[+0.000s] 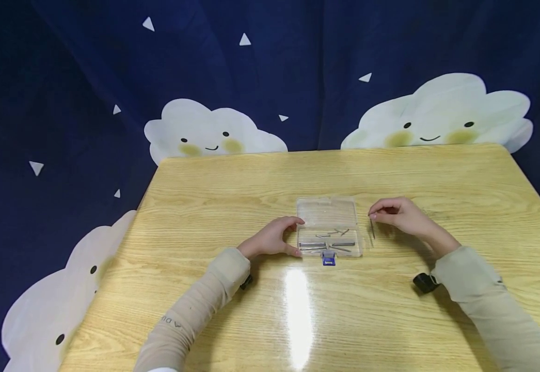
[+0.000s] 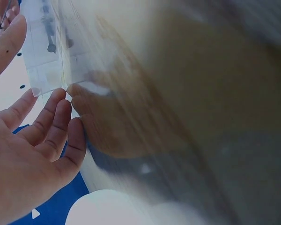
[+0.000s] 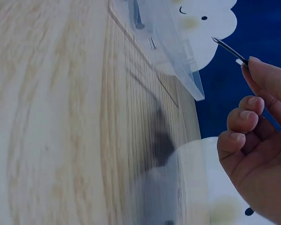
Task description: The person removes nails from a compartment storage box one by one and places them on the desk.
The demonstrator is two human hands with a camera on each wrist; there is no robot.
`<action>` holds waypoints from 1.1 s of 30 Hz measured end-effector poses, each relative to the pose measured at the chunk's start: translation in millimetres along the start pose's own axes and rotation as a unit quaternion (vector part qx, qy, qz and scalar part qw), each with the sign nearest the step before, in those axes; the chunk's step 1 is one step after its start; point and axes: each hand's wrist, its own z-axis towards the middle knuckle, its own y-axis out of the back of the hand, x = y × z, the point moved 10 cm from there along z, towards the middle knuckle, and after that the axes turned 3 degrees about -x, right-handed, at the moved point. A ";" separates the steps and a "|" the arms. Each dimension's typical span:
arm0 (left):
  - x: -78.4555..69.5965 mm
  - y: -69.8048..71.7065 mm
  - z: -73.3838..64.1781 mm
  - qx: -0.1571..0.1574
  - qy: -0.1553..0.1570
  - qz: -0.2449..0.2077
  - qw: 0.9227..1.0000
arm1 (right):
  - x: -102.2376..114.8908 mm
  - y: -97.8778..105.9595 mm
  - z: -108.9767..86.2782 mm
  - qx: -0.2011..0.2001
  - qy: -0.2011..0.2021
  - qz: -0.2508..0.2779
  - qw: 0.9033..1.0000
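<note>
A clear plastic box lies on the table with its lid laid back and a blue latch at the front. Several nails of different lengths lie in its compartments. My left hand holds the box's left end, thumb at the front corner and fingers towards the hinge; the left wrist view shows fingertips against the box edge. To the right of the box, my right hand pinches one long nail between thumb and forefinger. It hangs point down above the table, apart from the box.
The wooden table extends around the box on all sides. Behind it hangs a dark blue curtain with clouds and triangles. A black wrist camera sits under the right sleeve.
</note>
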 end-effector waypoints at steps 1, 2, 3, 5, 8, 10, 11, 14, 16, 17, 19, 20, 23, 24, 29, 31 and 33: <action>0.2 0.1 0.0 -0.001 0.000 0.000 1.000 | -1.7 2.4 0.0 -0.004 -0.006 0.001 1.000; 0.3 0.2 0.0 -0.002 -0.001 0.000 1.000 | -3.2 4.8 0.1 -0.009 -0.011 0.001 1.000; 0.5 0.3 0.0 -0.003 -0.001 0.001 1.000 | -4.5 7.1 0.5 -0.013 -0.016 0.000 1.000; 1.0 0.4 0.0 -0.004 -0.001 0.001 1.000 | -7.4 11.6 1.6 -0.021 -0.024 -0.005 0.999; 1.6 0.2 -0.3 -0.003 0.002 0.001 1.000 | -12.1 17.3 3.6 -0.029 -0.036 -0.020 0.999; 1.5 0.3 -0.4 -0.003 0.003 -0.002 1.000 | -15.5 20.7 4.9 -0.031 -0.046 -0.032 0.998; 1.4 0.4 -0.5 -0.003 0.004 -0.003 1.000 | -17.2 22.3 5.5 -0.031 -0.051 -0.035 0.998; 1.1 0.3 -0.1 -0.002 0.004 -0.005 1.000 | -22.6 26.8 6.9 -0.027 -0.065 -0.046 0.996; 1.5 0.1 0.0 -0.002 0.005 -0.006 1.000 | -26.9 29.4 8.2 -0.022 -0.073 -0.054 0.996; 1.8 0.0 0.0 -0.003 0.005 -0.005 1.000 | -29.5 30.7 8.8 -0.019 -0.078 -0.058 0.995; 2.4 -0.2 0.3 -0.003 0.006 -0.007 1.000 | -34.4 33.6 10.3 -0.014 -0.085 -0.068 0.994; 2.5 -0.1 0.4 -0.003 0.008 -0.008 1.000 | -35.8 34.9 10.9 -0.012 -0.088 -0.070 0.994; 2.6 0.3 0.4 -0.003 0.010 -0.013 1.000 | -40.1 38.3 12.9 -0.010 -0.098 -0.073 0.992; 2.8 0.3 0.4 -0.002 0.011 -0.013 1.000 | -41.0 39.5 13.5 -0.010 -0.101 -0.076 0.992; 3.2 -0.2 -0.4 0.000 0.010 -0.010 1.000 | -47.8 44.4 17.9 -0.005 -0.106 -0.090 0.990; 3.0 -0.1 -0.7 0.000 0.009 -0.007 1.000 | -51.4 46.4 19.5 -0.004 -0.112 -0.092 0.989; 3.1 -0.3 -0.6 0.000 0.007 -0.002 1.000 | -54.8 48.1 20.9 -0.004 -0.118 -0.097 0.988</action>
